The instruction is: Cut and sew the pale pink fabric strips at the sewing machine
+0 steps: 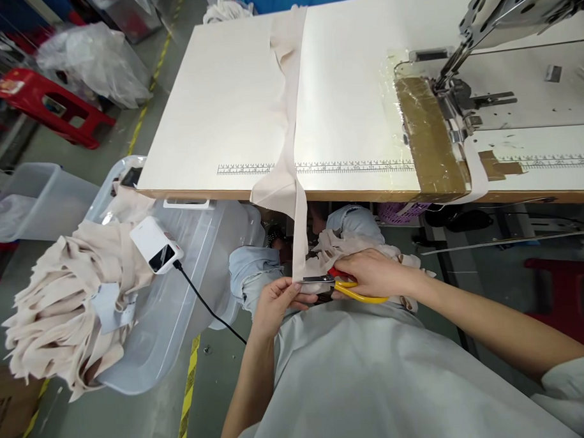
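A long beige fabric strip (289, 136) runs across the white table and hangs over its front edge toward my lap. My left hand (280, 302) pinches the strip's lower part between thumb and fingers. In my right hand (368, 274) is a pair of scissors (354, 292) with yellow and red handles. Their blades lie across the strip, right beside my left fingertips. Whether the blades are fully closed is too small to tell. More beige fabric (341, 246) is bunched on my lap beneath both hands.
A sewing machine (453, 92) stands on the right of the table (211, 107), with brown tape near its needle. To the left, a clear plastic bin (181, 325) holds a heap of beige strips (79, 297) and a white power bank (156, 245) with a black cable.
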Available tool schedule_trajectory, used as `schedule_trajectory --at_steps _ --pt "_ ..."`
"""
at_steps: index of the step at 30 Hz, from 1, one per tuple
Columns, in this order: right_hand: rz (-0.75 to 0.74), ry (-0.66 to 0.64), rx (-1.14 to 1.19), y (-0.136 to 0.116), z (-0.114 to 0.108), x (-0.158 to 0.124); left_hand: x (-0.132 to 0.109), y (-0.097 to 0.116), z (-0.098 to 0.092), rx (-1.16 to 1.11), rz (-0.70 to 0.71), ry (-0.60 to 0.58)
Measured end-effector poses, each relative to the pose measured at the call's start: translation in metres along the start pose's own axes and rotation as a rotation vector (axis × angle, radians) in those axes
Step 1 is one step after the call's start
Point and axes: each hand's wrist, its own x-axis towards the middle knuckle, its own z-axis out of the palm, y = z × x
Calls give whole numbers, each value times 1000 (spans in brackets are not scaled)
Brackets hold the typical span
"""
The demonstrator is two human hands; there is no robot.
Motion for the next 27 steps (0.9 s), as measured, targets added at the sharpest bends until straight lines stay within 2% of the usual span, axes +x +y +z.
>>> schedule_trajectory --at_steps 16,22,27 --pt "37 -41 -13 -2 -3 2 -1 1 1 8 -10 2" --pt "-3 17 -29 -6 -3 4 0 4 7 21 -32 -6" --pt "22 -9 9 -2 2 5 -1 1 8 82 -27 -1"
